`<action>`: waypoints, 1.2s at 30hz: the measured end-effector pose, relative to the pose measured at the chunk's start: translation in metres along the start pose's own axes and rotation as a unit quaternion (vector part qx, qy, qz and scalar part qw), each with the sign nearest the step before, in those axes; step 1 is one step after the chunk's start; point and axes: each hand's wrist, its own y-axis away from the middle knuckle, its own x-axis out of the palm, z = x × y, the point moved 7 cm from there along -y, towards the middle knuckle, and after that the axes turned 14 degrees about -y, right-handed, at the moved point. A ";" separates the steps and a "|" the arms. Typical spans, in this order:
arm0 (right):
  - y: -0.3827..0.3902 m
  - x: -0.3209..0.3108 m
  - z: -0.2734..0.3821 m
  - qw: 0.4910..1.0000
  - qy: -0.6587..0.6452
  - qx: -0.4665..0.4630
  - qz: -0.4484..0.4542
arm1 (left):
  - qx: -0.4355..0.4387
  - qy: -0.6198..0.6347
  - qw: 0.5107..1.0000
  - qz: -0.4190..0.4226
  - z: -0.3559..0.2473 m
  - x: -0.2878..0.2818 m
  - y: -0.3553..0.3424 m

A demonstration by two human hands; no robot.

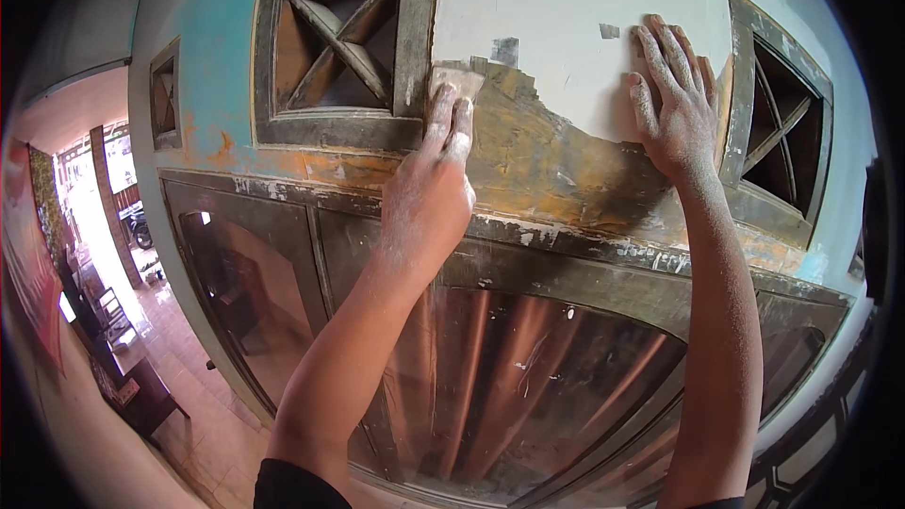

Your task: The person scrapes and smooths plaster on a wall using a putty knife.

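Note:
My left hand [432, 168], dusted white, presses a small flat pale piece [460, 83] against the wall beside the left vent frame. Two fingers lie stretched over the piece; whether it is sandpaper or a scraper blade I cannot tell. My right hand [677, 104], also dusty, rests on the wall near the right vent frame with its fingers spread. Between the hands the wall is part smooth white coating [575, 66], part rough brown-yellow patch [537, 151]. Several small grey marks show in the white area.
Square wooden vents with crossed slats, one on the left [335, 42] and one on the right [781, 127], flank the patch. Below runs a worn dark wooden frame [528, 264] with glass panes and reddish-brown curtains [509, 386] behind. A bright doorway [104, 188] opens at far left.

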 end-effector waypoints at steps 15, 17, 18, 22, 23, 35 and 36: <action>0.000 0.003 -0.004 1.000 0.000 -0.014 -0.014 | 0.002 0.012 1.000 -0.018 0.008 -0.001 -0.013; 0.000 0.003 -0.004 1.000 -0.003 -0.010 -0.010 | 0.000 0.017 1.000 -0.011 0.008 0.001 -0.004; 0.000 0.004 -0.002 1.000 -0.011 -0.010 -0.007 | -0.006 0.018 1.000 -0.004 0.009 0.001 -0.002; 0.002 0.004 -0.006 1.000 -0.007 -0.011 -0.015 | 0.000 0.000 1.000 0.003 0.008 -0.002 -0.016; 0.002 0.003 -0.007 1.000 -0.005 -0.011 -0.013 | -0.003 0.009 1.000 0.008 0.007 -0.001 -0.012; 0.001 0.001 0.000 1.000 0.006 -0.002 -0.015 | 0.003 0.013 1.000 -0.009 0.019 -0.001 -0.014; 0.001 0.002 0.000 1.000 0.007 -0.002 -0.015 | -0.008 0.010 1.000 0.000 0.020 -0.001 -0.016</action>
